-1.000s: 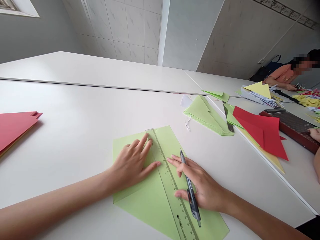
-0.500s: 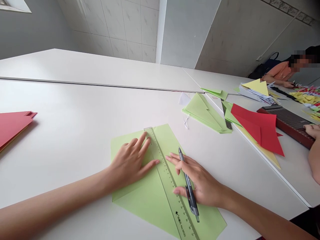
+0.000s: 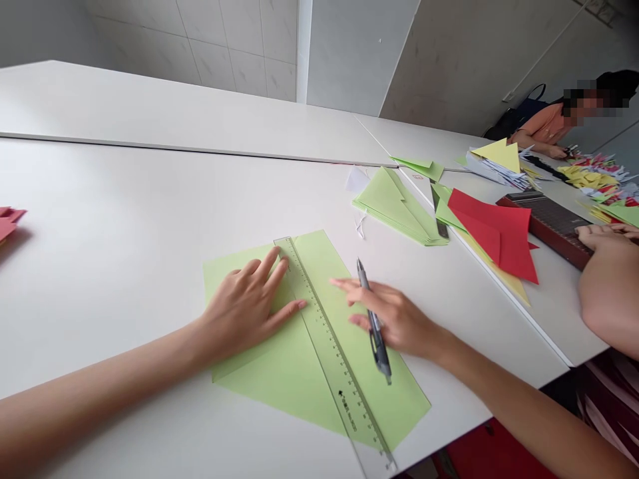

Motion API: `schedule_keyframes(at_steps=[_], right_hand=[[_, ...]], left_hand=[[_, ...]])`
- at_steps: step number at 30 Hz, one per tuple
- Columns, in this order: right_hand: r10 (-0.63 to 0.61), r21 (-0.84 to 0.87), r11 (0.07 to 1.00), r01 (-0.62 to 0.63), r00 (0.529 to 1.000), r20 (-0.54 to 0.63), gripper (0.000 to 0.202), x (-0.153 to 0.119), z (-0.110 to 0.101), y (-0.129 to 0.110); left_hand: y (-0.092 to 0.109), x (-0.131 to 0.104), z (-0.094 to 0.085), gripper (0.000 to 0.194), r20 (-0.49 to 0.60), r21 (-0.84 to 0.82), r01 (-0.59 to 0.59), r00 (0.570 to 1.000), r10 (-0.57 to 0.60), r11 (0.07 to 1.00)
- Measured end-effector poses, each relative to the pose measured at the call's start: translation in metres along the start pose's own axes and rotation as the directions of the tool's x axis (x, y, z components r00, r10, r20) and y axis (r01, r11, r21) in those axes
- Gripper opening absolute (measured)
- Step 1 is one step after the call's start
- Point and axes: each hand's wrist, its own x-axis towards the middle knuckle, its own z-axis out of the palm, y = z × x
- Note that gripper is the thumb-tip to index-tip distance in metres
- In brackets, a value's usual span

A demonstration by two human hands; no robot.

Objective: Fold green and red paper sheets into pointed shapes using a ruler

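Note:
A sheet of light green paper (image 3: 274,389) lies on the white table in front of me, with a fold crease showing near its left side. Across it, slanting from upper left to lower right, rests a clear plastic ruler (image 3: 330,352), its lower end past the paper's edge. My left hand (image 3: 249,296) lies with fingers spread, pressing on the paper and the ruler's upper part. A grey and black pen (image 3: 378,346) is held in the fingers of my right hand (image 3: 402,318), tip pointing away from me. That hand hovers over the paper's right part, apart from the ruler.
A stack of folded green papers (image 3: 394,206) lies ahead to the right, beside red paper (image 3: 499,233). Farther right, another person's arm (image 3: 609,286) reaches to a dark paper trimmer (image 3: 554,223). Red folded paper (image 3: 8,221) sits at the left edge. A person (image 3: 544,126) sits at the far right.
My right hand has lifted away from the ruler, still holding the pen. My left hand stays on the ruler. The view has turned slightly right and down.

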Motion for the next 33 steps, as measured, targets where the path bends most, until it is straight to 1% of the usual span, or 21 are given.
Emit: schedule_keyframes(at_steps=[2, 3, 5, 7, 10, 13, 15, 20, 23, 25, 27, 29, 31, 33], right_hand=[[-0.066, -0.196, 0.979, 0.059, 0.997, -0.028, 0.023, 0.003, -0.014, 0.013], [-0.078, -0.279, 0.958, 0.068, 0.997, -0.026, 0.024, 0.004, -0.021, 0.021], [-0.051, -0.421, 0.906, 0.045, 0.999, -0.003, 0.028, 0.008, -0.034, 0.036], [-0.022, -0.512, 0.859, 0.021, 1.000, 0.003, 0.027, 0.012, -0.042, 0.050], [-0.001, -0.566, 0.824, -0.003, 1.000, -0.007, 0.023, 0.016, -0.045, 0.068], [-0.010, -0.559, 0.829, -0.010, 0.999, -0.033, 0.032, 0.019, -0.041, 0.082], [-0.010, -0.527, 0.849, -0.022, 0.998, -0.058, 0.039, 0.021, -0.037, 0.089], [0.024, -0.449, 0.891, -0.068, 0.995, -0.101, 0.038, 0.020, -0.031, 0.094], [0.052, -0.372, 0.924, -0.090, 0.992, -0.111, 0.039, 0.017, -0.032, 0.092], [0.093, -0.320, 0.938, -0.132, 0.987, -0.134, 0.038, 0.015, -0.035, 0.090], [0.130, -0.297, 0.938, -0.180, 0.975, -0.182, 0.037, 0.013, -0.037, 0.086], [0.129, -0.285, 0.939, -0.195, 0.964, -0.233, 0.035, 0.013, -0.039, 0.081], [0.096, -0.278, 0.946, -0.166, 0.964, -0.249, 0.043, 0.015, -0.039, 0.072], [0.056, -0.273, 0.955, -0.114, 0.976, -0.210, 0.060, 0.017, -0.035, 0.058]], left_hand=[[0.001, 0.002, -0.002, 0.078, 0.033, 0.012, 0.006, 0.999, -0.006, 1.000], [0.001, 0.003, -0.002, 0.079, 0.048, 0.016, 0.008, 0.999, -0.009, 1.000], [0.001, 0.004, -0.003, 0.080, 0.068, 0.017, 0.012, 0.998, -0.013, 1.000], [0.002, 0.004, -0.004, 0.079, 0.075, 0.018, 0.017, 0.997, -0.018, 1.000], [0.002, 0.004, -0.005, 0.076, 0.068, 0.036, 0.019, 0.997, -0.021, 0.999], [0.003, 0.006, -0.007, 0.075, 0.055, 0.048, 0.006, 0.998, -0.008, 0.999], [0.004, 0.007, -0.007, 0.074, 0.057, 0.056, 0.004, 0.998, -0.007, 0.998], [0.004, 0.008, -0.008, 0.073, 0.063, 0.070, 0.020, 0.998, -0.024, 0.997], [0.004, 0.008, -0.009, 0.073, 0.074, 0.064, 0.023, 0.997, -0.027, 0.998], [0.004, 0.008, -0.009, 0.071, 0.076, 0.052, 0.023, 0.997, -0.027, 0.998], [0.003, 0.008, -0.009, 0.069, 0.069, 0.040, 0.018, 0.997, -0.021, 0.999], [0.003, 0.008, -0.008, 0.068, 0.064, 0.040, 0.009, 0.998, -0.011, 0.999], [0.002, 0.008, -0.008, 0.069, 0.071, 0.054, -0.002, 0.997, -0.002, 0.999], [0.003, 0.008, -0.008, 0.070, 0.086, 0.074, -0.007, 0.996, 0.001, 0.997]])
